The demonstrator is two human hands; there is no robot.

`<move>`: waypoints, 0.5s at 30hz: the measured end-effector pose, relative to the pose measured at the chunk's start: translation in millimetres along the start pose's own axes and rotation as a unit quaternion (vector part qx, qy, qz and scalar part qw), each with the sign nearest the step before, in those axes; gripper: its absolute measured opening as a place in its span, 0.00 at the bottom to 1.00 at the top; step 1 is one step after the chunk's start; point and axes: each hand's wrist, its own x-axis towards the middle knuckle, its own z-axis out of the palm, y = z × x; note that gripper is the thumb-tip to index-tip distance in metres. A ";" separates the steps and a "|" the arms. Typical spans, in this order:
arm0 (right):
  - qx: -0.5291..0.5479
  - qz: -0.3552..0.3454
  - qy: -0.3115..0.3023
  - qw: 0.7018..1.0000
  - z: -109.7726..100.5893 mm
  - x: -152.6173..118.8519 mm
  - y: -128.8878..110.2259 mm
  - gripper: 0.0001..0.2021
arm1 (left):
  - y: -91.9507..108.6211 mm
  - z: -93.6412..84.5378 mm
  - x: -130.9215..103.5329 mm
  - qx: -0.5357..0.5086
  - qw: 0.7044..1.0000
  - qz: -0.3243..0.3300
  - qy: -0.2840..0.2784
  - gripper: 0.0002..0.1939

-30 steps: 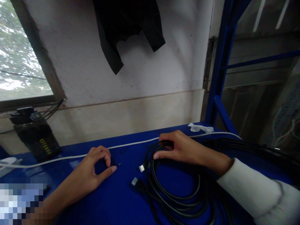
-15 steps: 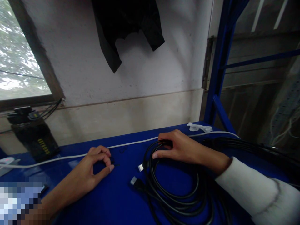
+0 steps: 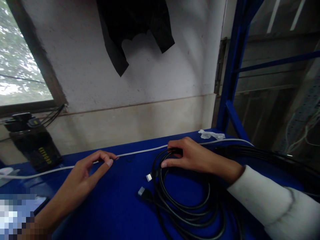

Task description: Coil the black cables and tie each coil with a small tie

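A black cable lies in loops on the blue table, with two metal-ended connectors on its left side. My right hand is closed round the top of the loops, thumb in front and fingers behind. To the left, my left hand is raised over the table by the white cord, its thumb and index finger pinched together. Whatever is between those fingertips is too small to make out. A thin dark strand lies just right of them.
A dark bottle stands at the back left, in front of the window. Crumpled white plastic lies near the back edge. More black cables run to the right, beside a blue metal frame. A phone-like object is at lower left.
My left hand has moved up and to the left, and its thumb and index fingertips are now closer together. My right hand has stayed on the loops.
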 end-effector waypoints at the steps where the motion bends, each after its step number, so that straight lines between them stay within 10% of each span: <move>1: 0.001 0.000 0.001 1.000 -0.1 -0.1 -0.2 0.30 | 0.6 -0.5 0.2 -0.002 1.000 -0.004 0.010 0.18; 15: -0.005 -0.001 -0.003 1.000 0.4 0.2 -1.1 0.30 | 8.6 19.4 -0.8 0.068 0.996 0.004 -0.053 0.19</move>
